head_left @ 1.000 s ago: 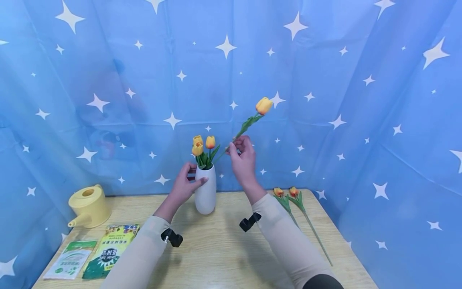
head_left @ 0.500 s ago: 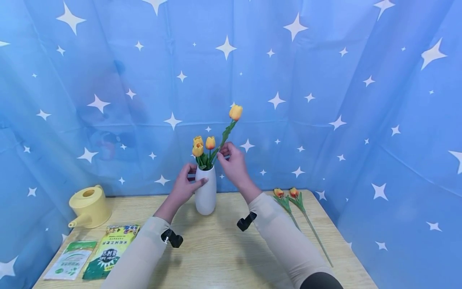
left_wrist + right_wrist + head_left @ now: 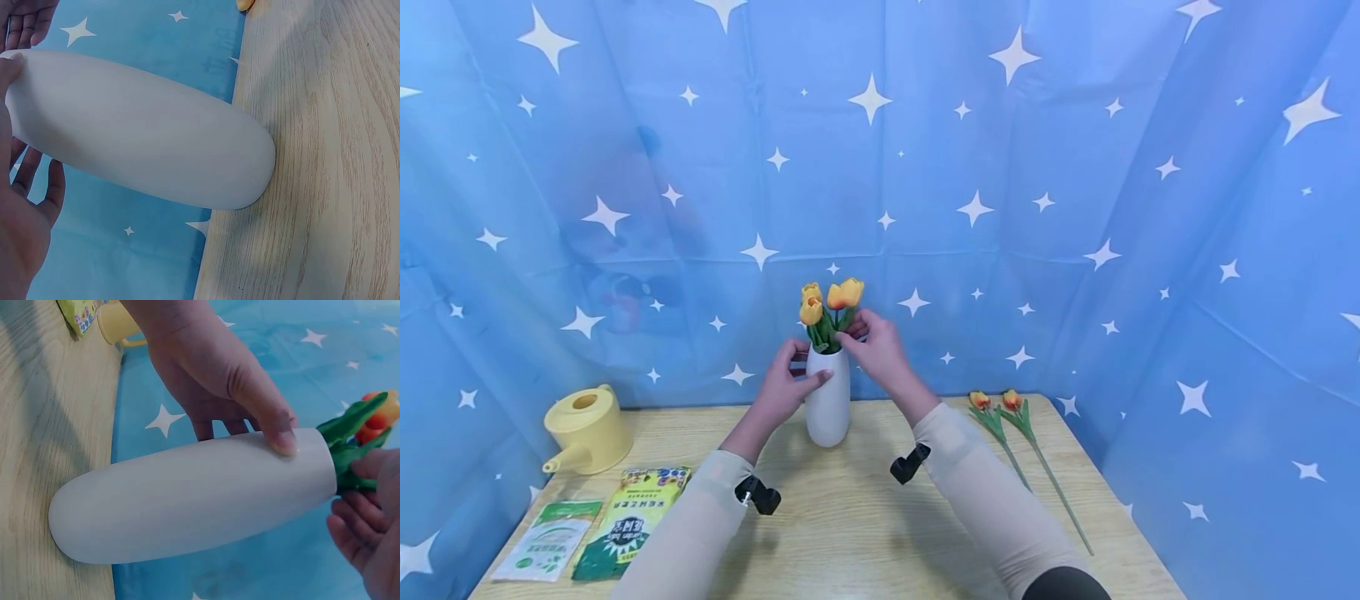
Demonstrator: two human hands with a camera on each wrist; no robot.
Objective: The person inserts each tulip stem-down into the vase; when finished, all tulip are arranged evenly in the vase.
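Observation:
A white vase [image 3: 827, 408] stands upright near the table's back edge. My left hand [image 3: 784, 385] grips it near the rim, thumb across the front and fingers round the far side. Several yellow-orange tulips [image 3: 810, 312] rise from its mouth. At the right of the bunch, my right hand [image 3: 882, 352] pinches a yellow tulip [image 3: 853, 291] low among its green leaves, just above the rim. In the right wrist view, the thumb of that hand lies against the leaves [image 3: 350, 456]; the stem inside the vase is hidden.
Two orange-red tulips [image 3: 1012, 402] lie on the wooden table [image 3: 835, 533] at the right. A yellow watering can [image 3: 587, 433] stands at the left, behind a yellow-green bag [image 3: 631, 521] and a white-green packet [image 3: 548, 542]. A blue star-patterned curtain [image 3: 1045, 275] hangs behind.
My right hand has carried the tulip left to the vase and lowered it in, so its bloom now sits beside the others. The left hand has kept its grip on the vase.

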